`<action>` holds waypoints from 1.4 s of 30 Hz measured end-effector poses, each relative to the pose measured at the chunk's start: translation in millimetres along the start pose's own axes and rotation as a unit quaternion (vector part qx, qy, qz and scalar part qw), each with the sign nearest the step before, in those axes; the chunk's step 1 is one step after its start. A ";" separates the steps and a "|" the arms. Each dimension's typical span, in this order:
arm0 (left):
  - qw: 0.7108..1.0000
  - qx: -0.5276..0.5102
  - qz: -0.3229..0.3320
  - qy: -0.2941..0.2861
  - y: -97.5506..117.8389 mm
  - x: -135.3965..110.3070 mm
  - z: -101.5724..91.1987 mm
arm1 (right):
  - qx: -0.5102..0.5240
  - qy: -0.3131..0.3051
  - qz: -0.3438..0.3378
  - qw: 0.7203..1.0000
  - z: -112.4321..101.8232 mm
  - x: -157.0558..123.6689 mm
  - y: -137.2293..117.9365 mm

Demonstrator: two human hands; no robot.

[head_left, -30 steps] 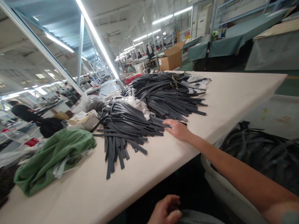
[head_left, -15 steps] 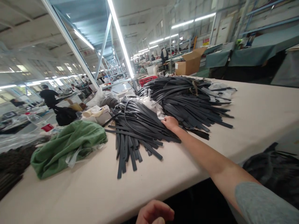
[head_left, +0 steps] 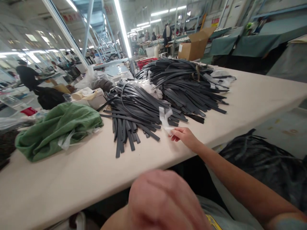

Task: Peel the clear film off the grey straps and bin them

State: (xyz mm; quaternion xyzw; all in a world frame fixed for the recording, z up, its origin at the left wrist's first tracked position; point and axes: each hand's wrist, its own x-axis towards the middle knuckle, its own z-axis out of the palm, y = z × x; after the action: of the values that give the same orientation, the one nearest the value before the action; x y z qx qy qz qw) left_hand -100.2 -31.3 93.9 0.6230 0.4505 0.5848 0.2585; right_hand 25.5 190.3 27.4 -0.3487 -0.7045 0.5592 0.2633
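Observation:
My right hand [head_left: 183, 137] pinches the lower end of a thin white strip [head_left: 164, 118] between thumb and fingers, above the table by the front of a pile of dark strips [head_left: 141, 105]. The white strip stands up from the fingers, bent and partly blurred; its material is unclear. Close to the camera, at the bottom, is my left hand [head_left: 163, 198], knuckles up, fingers curled and smeared by motion. What it holds, if anything, is hidden. More white pieces [head_left: 150, 88] lie bunched between the near pile and a larger pile of dark strips [head_left: 184, 86] behind it.
A green cloth [head_left: 59, 127] lies on the left of the pale table [head_left: 83, 182]. Behind are a small box [head_left: 92, 97], clear plastic [head_left: 88, 78], a red basket [head_left: 146, 62] and a cardboard box [head_left: 195, 44]. Dark strips [head_left: 261, 163] fill the lower right. People work farther back.
My right hand has drawn back from the pile toward me, bringing the white strip. My left hand has risen closer to the camera. The view has tilted down.

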 end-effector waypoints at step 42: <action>0.862 -0.171 -0.406 0.249 -81.1 -60.6 -107.0 | 0.172 -0.253 -0.046 0.951 193.6 122.9 -150.8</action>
State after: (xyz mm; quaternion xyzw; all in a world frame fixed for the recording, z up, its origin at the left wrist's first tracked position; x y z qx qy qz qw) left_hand -218.7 -68.2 14.5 0.1643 0.6062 0.6316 0.4546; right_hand -227.5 150.1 125.9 -0.1125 -0.6566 0.7289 0.1580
